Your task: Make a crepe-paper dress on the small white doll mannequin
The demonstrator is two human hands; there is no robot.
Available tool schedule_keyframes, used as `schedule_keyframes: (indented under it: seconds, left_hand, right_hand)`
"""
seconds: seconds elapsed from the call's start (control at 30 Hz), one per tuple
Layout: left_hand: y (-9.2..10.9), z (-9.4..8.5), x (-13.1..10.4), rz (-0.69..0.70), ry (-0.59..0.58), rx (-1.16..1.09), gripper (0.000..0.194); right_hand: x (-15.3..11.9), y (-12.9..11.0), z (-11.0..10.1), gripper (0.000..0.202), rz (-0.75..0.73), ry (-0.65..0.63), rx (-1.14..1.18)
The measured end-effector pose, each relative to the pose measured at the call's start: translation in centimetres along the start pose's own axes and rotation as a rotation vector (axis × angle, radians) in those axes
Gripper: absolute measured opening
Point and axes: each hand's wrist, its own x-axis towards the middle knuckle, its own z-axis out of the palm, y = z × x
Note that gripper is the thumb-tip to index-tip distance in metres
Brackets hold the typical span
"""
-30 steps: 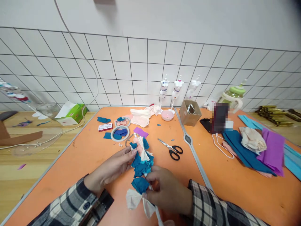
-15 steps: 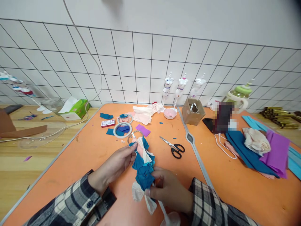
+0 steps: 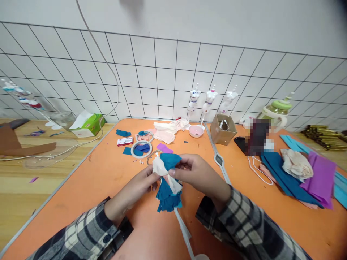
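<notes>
A small mannequin figure dressed in blue, white and pale pink crepe paper (image 3: 168, 202) stands before me, on a white stand rod (image 3: 183, 227). Ruffled blue layers form its skirt. Across its upper part lies a gathered piece of white and blue paper (image 3: 170, 160). My right hand (image 3: 199, 177) pinches that piece at its middle, thumb in front. On the other side, my left hand (image 3: 139, 187) is closed with thumb and fingertips on the left edge of the figure's paper. Most of the figure's body is hidden by paper.
Black-handled scissors from before are hidden behind my right hand. Behind the figure lie tape rolls (image 3: 141, 149), a small red-and-white box (image 3: 124, 141) and paper scraps. A pink bowl (image 3: 196, 131), cardboard box (image 3: 223, 129) and several mannequins stand at the back; folded paper (image 3: 284, 177) lies right.
My right hand has moved up from the bottom of the skirt to the figure's upper part. White paper that hung below the skirt is gone from there; white and blue paper now covers the top.
</notes>
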Motion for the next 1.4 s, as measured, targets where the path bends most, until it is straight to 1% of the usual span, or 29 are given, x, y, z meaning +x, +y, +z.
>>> schedule_keyframes:
  seconds: [0.1,0.23,0.33,0.43,0.5,0.6,0.7,0.8,0.9,0.93,1.03,1.1,1.17,1.23,1.3,1.4]
  left_hand:
    - [0.1,0.0,-0.2,-0.042,0.017,-0.014,0.036]
    - [0.1,-0.2,-0.3,-0.055,0.037,-0.027,0.028]
    - [0.1,-0.3,-0.3,-0.070,0.025,-0.032,0.029]
    - [0.0,-0.3,-0.3,-0.083,0.032,-0.056,0.034]
    - [-0.2,-0.4,-0.2,-0.089,0.043,-0.069,0.036]
    - [-0.7,-0.7,-0.2,-0.071,0.070,-0.070,0.032]
    - [-1.1,-0.7,-0.1,-0.060,0.098,-0.098,0.028]
    - [-1.0,-0.5,-0.1,-0.078,0.101,-0.163,0.034]
    - [-0.8,-0.6,-0.1,-0.088,0.022,-0.274,0.045]
    - [-0.7,-0.7,-0.1,-0.084,-0.013,-0.327,0.043]
    - [-0.7,-1.2,0.0,-0.058,-0.123,-0.516,0.028]
    - [-0.6,-1.5,0.0,-0.068,-0.210,-0.622,0.029]
    - [-0.5,-1.4,-0.1,-0.072,-0.248,-0.641,0.032]
    - [-0.4,-1.1,-0.2,-0.033,-0.189,-0.578,0.034]
    - [-0.4,-0.5,-0.4,0.016,-0.128,-0.512,0.041]
    - [-0.4,0.4,-0.6,0.042,-0.085,-0.458,0.049]
  right_hand:
    - [1.9,1.7,0.9,0.009,0.062,0.013,-0.136]
    - [2.3,2.7,0.8,0.010,0.135,0.012,-0.233]
    - [2.1,2.9,1.0,0.012,0.149,0.068,-0.223]
    - [2.2,3.2,1.4,0.013,0.148,0.119,-0.157]
    - [2.3,3.5,1.6,0.015,0.126,0.139,-0.142]
    - [2.4,4.0,1.8,0.017,0.086,0.174,-0.171]
    - [2.4,4.3,1.8,0.017,0.078,0.181,-0.166]
    - [2.4,4.5,1.9,0.016,0.081,0.189,-0.162]
    - [2.5,4.8,1.9,0.017,0.076,0.215,-0.160]
    - [2.5,4.9,1.9,0.017,0.069,0.220,-0.143]
    - [2.5,5.0,2.0,0.017,0.058,0.250,-0.040]
    - [2.6,5.1,2.1,0.018,0.062,0.282,0.018]
    - [2.6,5.3,2.2,0.018,0.054,0.308,0.044]
    - [2.6,5.6,2.4,0.018,0.039,0.318,0.055]
    - [2.7,5.9,2.6,0.018,0.042,0.327,0.063]
    - [2.7,6.0,2.8,0.021,0.059,0.335,0.087]
